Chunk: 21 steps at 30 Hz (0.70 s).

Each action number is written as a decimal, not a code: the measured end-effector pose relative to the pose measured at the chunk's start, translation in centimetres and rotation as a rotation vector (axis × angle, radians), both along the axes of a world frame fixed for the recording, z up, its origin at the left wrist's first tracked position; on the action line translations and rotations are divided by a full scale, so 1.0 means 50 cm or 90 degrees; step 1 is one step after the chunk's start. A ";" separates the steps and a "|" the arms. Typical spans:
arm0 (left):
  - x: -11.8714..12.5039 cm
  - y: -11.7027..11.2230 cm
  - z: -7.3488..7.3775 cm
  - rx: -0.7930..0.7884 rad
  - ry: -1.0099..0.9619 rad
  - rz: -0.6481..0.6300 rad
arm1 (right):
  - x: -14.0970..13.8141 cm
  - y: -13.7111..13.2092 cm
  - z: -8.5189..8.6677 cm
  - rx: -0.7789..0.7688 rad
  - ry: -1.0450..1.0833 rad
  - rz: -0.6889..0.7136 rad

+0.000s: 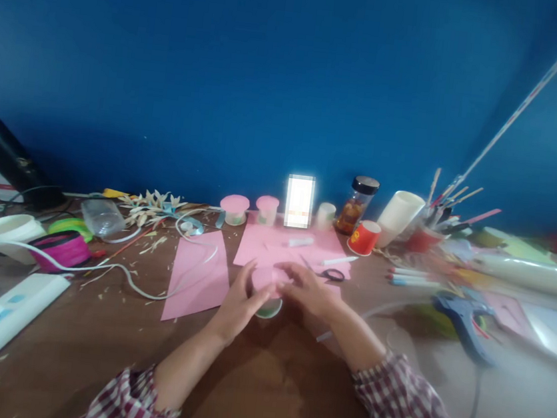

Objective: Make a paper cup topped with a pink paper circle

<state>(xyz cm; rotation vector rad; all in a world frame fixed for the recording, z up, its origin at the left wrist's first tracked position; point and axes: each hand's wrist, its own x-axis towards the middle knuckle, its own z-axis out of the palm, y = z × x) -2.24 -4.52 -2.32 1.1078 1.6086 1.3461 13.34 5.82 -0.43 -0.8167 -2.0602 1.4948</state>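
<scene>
My left hand [237,306] and my right hand [313,291] meet at the middle of the brown table [247,393]. Between them is a pink paper piece [265,278], with the fingers of both hands closed at its sides. Just under it shows the pale rim of a small paper cup [269,310]; whether paper and cup are joined cannot be made out. Beyond my hands a large pink sheet [254,246] lies flat, and black-handled scissors [334,276] rest at its right edge. Another pink sheet [194,280] lies to the left.
Two pink-topped cups [234,209] and a white cup [327,214] stand near the blue wall. A red paper cup [364,237] tilts beside a dark-lidded jar [357,204]. A glue gun [464,324] lies right; a power strip [9,322] and white cable lie left.
</scene>
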 end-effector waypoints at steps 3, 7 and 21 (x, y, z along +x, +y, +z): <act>0.000 0.001 -0.003 0.004 -0.008 0.001 | -0.002 -0.002 0.002 0.007 0.010 0.002; 0.001 -0.003 0.001 0.000 -0.036 -0.017 | -0.001 -0.003 0.008 0.009 -0.013 -0.003; -0.006 -0.006 -0.017 0.131 0.154 -0.058 | -0.002 -0.017 0.015 0.056 -0.005 -0.007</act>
